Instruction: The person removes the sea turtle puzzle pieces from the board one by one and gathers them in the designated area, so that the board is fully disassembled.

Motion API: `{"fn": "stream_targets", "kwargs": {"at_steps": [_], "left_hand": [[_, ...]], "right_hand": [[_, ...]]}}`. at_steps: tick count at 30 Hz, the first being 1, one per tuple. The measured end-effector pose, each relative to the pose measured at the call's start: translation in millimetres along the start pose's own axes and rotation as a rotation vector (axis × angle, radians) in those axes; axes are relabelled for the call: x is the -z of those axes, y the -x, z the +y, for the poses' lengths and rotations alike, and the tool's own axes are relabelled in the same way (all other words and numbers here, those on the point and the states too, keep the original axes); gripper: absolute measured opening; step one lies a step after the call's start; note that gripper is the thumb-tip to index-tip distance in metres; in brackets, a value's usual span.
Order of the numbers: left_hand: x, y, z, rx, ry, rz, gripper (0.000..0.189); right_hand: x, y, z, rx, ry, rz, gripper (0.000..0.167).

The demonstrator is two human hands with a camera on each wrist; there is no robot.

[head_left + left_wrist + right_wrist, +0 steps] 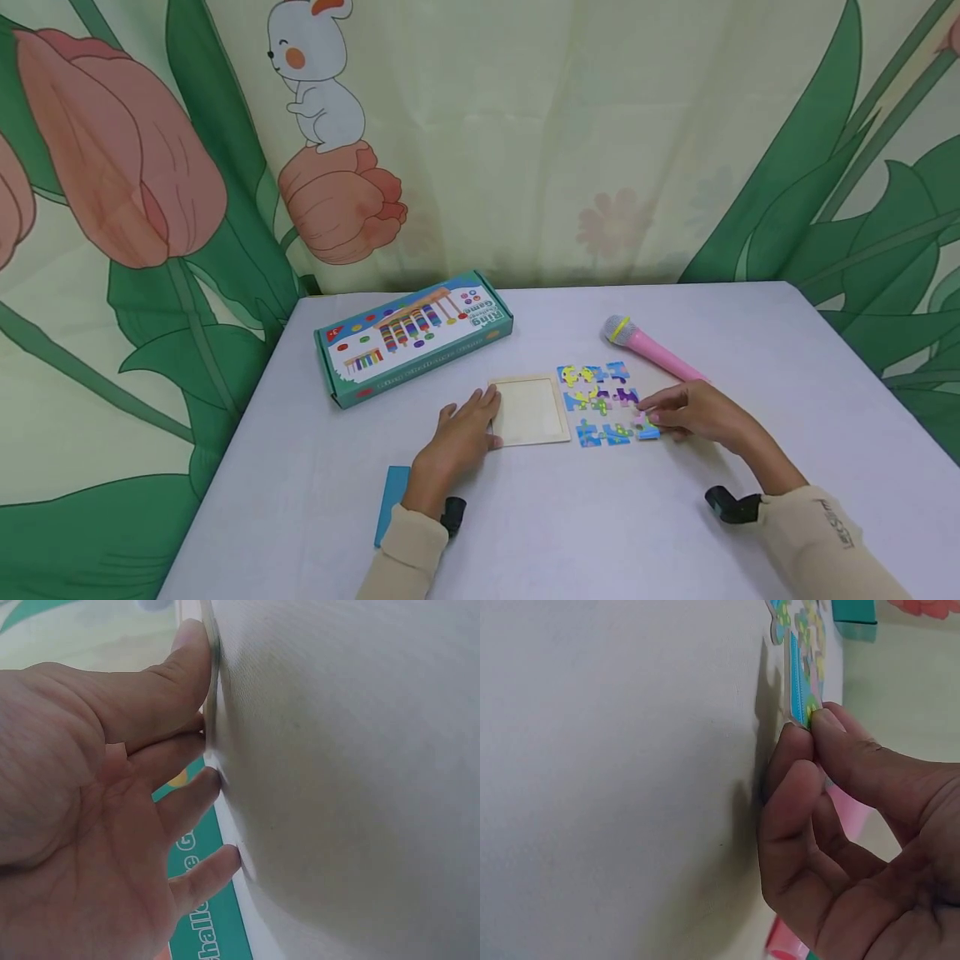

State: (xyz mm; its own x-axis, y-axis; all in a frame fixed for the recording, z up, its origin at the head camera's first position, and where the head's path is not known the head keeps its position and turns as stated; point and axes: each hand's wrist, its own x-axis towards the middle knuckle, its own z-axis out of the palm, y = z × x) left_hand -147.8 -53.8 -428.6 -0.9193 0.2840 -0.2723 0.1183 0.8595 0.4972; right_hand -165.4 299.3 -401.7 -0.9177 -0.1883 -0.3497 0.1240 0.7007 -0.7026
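Note:
My left hand (459, 435) rests at the left edge of a square wooden puzzle tray (529, 412), fingers spread. In the left wrist view its thumb and fingertips (229, 859) are at the tray's edge and the tabletop. With thumb and fingers, my right hand (699, 410) pinches a puzzle piece (798, 679) with a blue border, at the lower right corner of the laid-out pieces. The other puzzle pieces (588, 433), blue with yellow, green and purple print, lie in loose rows just right of the tray, with small gaps between them.
A green game box (412, 333) lies behind the tray to the left. Behind the puzzle pieces lies a pink toy microphone (660, 352), its handle reaching toward my right hand. A flat blue piece (392, 500) is partly under my left forearm. A printed curtain (510, 150) hangs behind the table.

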Motion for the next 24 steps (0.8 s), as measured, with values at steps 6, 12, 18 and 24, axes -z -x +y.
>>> {"fn": "stream_targets", "kwargs": {"at_steps": [6,12,18,24], "left_hand": [[0.9,-0.6,-1.0,0.002,-0.007,0.001,0.078],[2.0,-0.3,-4.4,0.017,0.003,0.002,0.079],[0.1,-1.0,-8.0,0.035,0.039,-0.01,0.08],[0.2,1.7,-13.8,-0.003,0.093,-0.023,0.074]], "right_hand": [[-4.0,-2.0,0.7,0.01,0.021,0.017,0.02],[-13.6,-6.5,-3.0,0.071,0.111,0.058,0.018],[-26.4,-6.8,-9.5,0.112,0.19,0.15,0.013],[-34.2,-6.5,-12.4,0.139,0.229,0.229,0.016]]}}
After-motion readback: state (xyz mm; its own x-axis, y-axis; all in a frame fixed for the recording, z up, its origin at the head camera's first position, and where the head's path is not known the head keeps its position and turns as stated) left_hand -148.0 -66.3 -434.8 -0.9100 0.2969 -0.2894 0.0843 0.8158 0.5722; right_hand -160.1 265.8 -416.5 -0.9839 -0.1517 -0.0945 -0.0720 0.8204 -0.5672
